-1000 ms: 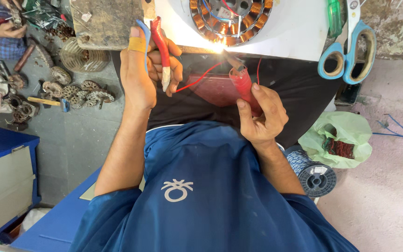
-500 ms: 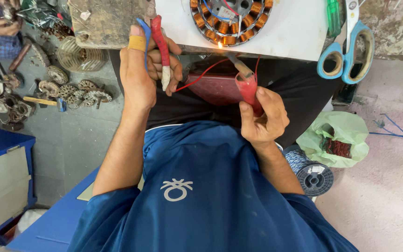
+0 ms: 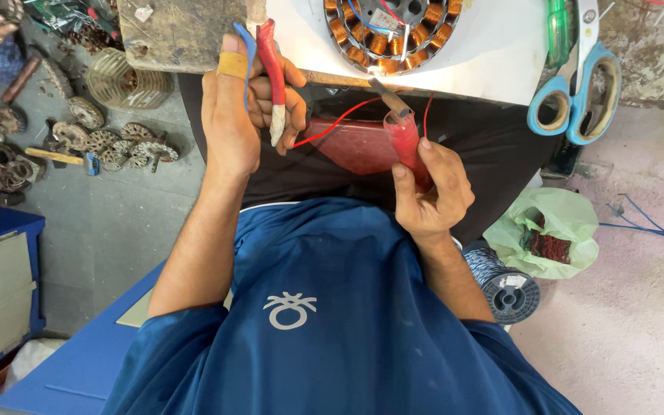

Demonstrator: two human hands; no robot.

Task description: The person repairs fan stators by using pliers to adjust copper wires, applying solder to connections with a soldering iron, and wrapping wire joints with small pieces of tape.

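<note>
Red-handled iron [image 3: 405, 142] (right grip [image 3: 428, 188]) at board edge [image 3: 455, 81]

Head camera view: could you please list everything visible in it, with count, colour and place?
stator: one, copper coils, on the white board
white board: one, top centre
soldering iron: one, red handle, in right hand, tip at the stator
pliers: one, red and blue handles, in left hand
red wire: one, between the hands
scissors: one, blue handles, board's right edge
wooden block: one, brown, top left
metal parts: several, grey, floor left
green bag: one, floor right
wire spool: one, blue-white, floor right
left hand: one
right hand: one
</note>
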